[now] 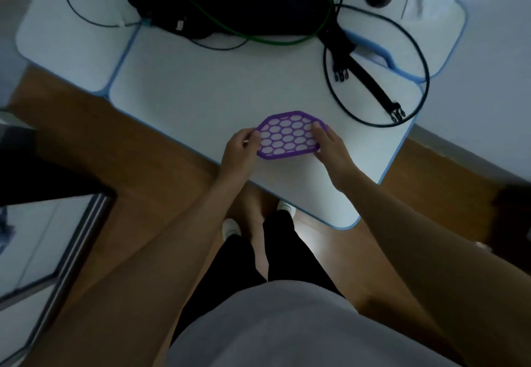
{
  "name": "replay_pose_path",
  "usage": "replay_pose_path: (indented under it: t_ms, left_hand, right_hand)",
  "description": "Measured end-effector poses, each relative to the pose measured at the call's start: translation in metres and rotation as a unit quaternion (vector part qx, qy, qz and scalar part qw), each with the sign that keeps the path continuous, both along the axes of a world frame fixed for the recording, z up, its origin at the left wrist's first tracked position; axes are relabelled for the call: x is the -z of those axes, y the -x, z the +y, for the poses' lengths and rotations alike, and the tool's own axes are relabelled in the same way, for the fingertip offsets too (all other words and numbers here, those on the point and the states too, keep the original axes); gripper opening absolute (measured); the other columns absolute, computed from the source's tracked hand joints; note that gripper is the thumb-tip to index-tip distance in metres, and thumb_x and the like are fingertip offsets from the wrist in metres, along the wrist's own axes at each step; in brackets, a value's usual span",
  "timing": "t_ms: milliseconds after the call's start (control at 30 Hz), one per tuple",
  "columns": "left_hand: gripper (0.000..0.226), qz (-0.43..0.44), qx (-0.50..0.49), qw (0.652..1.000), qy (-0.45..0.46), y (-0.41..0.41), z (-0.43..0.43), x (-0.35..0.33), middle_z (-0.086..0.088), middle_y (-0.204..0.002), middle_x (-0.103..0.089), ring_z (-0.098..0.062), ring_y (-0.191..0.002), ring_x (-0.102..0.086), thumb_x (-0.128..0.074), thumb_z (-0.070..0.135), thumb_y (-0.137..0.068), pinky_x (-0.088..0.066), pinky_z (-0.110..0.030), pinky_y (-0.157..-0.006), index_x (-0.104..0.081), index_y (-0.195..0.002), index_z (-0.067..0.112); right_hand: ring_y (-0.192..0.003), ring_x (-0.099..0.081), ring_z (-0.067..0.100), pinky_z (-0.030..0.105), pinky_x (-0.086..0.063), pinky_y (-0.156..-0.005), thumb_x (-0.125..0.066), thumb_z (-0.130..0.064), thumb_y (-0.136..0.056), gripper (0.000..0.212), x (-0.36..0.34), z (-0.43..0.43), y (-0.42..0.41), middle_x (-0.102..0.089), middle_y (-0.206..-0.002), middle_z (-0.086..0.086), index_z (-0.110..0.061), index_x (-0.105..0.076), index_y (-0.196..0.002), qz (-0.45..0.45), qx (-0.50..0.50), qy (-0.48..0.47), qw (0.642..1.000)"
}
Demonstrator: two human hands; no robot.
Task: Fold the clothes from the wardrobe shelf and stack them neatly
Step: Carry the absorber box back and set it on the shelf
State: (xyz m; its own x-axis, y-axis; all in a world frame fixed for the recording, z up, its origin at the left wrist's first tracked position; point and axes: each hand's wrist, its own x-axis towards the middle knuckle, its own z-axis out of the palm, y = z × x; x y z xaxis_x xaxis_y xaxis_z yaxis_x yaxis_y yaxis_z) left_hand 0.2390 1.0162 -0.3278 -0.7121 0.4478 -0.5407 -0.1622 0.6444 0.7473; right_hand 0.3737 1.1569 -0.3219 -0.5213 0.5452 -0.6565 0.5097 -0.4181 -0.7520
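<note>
Oddly, no clothes are showing anywhere; instead both hands are holding a purple honeycomb mat (287,136) at centre frame, over the white table (186,93). The left hand (240,152) is pinching its left edge with curled fingers and the right hand (330,148) is pinching its right edge. If either pinch loosens, the mat is likely slipping sideways. Its long axis is running left to right, flat face turned upward
</note>
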Motion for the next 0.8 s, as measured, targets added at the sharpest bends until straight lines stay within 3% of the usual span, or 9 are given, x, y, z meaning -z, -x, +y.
replay_pose_path:
  t_ms: [100, 167, 300, 433, 500, 600, 700, 800]
  left_hand:
    - [0.026, -0.153, -0.049, 0.987, -0.005, -0.007, -0.007, 0.006, 0.014, -0.106, -0.059, -0.007, -0.099, -0.057, -0.040, 0.050, -0.102, -0.057, -0.035, -0.077, -0.053, -0.115, 0.032]
    - [0.032, -0.221, -0.070, 0.972, -0.027, -0.012, -0.006, 0.007, 0.014, -0.116, -0.055, -0.001, -0.102, -0.053, -0.034, 0.058, -0.101, -0.053, -0.035, -0.081, -0.048, -0.119, 0.037]
    - [0.033, -0.284, -0.159, 0.942, -0.078, -0.022, -0.008, 0.010, 0.008, -0.126, -0.054, -0.013, -0.117, -0.049, -0.037, 0.056, -0.100, -0.042, -0.039, -0.095, -0.046, -0.125, 0.036]
    - [0.037, -0.336, -0.195, 0.915, -0.113, -0.031, -0.038, 0.012, -0.001, -0.135, -0.058, -0.021, -0.127, -0.050, -0.056, 0.044, -0.095, -0.041, -0.050, -0.107, -0.051, -0.128, 0.028]
    - [0.050, -0.341, -0.216, 0.902, -0.153, -0.033, -0.063, 0.011, -0.005, -0.131, -0.061, -0.025, -0.123, -0.056, -0.065, 0.039, -0.088, -0.049, -0.051, -0.098, -0.052, -0.133, 0.023]
    - [0.061, -0.324, -0.215, 0.899, -0.202, -0.028, -0.093, 0.000, -0.005, -0.127, -0.065, -0.023, -0.112, -0.064, -0.067, 0.043, -0.078, -0.058, -0.041, -0.075, -0.053, -0.134, 0.024]
    - [0.064, -0.283, -0.204, 0.913, -0.210, -0.018, -0.152, -0.020, 0.002, -0.123, -0.068, -0.018, -0.106, -0.065, -0.068, 0.059, -0.070, -0.056, -0.034, -0.066, -0.057, -0.129, 0.035]
    - [0.063, -0.267, -0.215, 0.914, -0.217, -0.008, -0.214, -0.038, 0.003, -0.124, -0.068, -0.020, -0.111, -0.063, -0.070, 0.066, -0.065, -0.057, -0.034, -0.066, -0.060, -0.121, 0.041]
  right_hand:
    - [-0.120, -0.060, 0.016, 0.041, -0.045, -0.109, -0.039, -0.050, -0.103, 0.039, 0.006, -0.003, 0.001, -0.064, -0.128, 0.001, -0.026, -0.054, -0.129, 0.002, -0.034, -0.004, 0.999]
    - [-0.121, -0.058, 0.016, 0.041, -0.043, -0.111, -0.035, -0.051, -0.104, 0.038, 0.008, -0.008, 0.003, -0.063, -0.129, 0.000, -0.028, -0.053, -0.128, 0.008, -0.016, -0.002, 1.000]
    - [-0.115, -0.058, 0.012, 0.038, -0.044, -0.106, -0.037, -0.050, -0.104, 0.022, 0.006, -0.029, 0.006, -0.062, -0.120, -0.008, -0.039, -0.054, -0.113, 0.011, 0.048, 0.029, 0.998]
    - [-0.103, -0.059, 0.009, 0.032, -0.048, -0.088, -0.041, -0.045, -0.104, 0.023, -0.005, -0.053, 0.014, -0.063, -0.112, -0.008, -0.030, -0.054, -0.116, 0.019, 0.084, 0.064, 0.994]
    - [-0.102, -0.059, 0.010, 0.032, -0.049, -0.085, -0.042, -0.044, -0.104, 0.030, -0.013, -0.069, 0.019, -0.062, -0.113, -0.007, -0.024, -0.052, -0.124, 0.025, 0.076, 0.066, 0.995]
    - [-0.102, -0.060, 0.011, 0.032, -0.052, -0.082, -0.043, -0.043, -0.103, 0.036, -0.024, -0.088, 0.027, -0.062, -0.117, -0.004, -0.020, -0.050, -0.129, 0.032, 0.067, 0.073, 0.995]
    - [-0.096, -0.065, 0.010, 0.030, -0.057, -0.075, -0.046, -0.043, -0.102, 0.021, -0.040, -0.137, 0.039, -0.066, -0.106, -0.009, -0.027, -0.055, -0.111, 0.051, 0.048, 0.083, 0.994]
    - [-0.080, -0.074, 0.008, 0.028, -0.059, -0.062, -0.053, -0.047, -0.098, 0.020, -0.054, -0.195, 0.053, -0.076, -0.085, -0.015, -0.028, -0.058, -0.104, 0.075, 0.037, 0.111, 0.990]
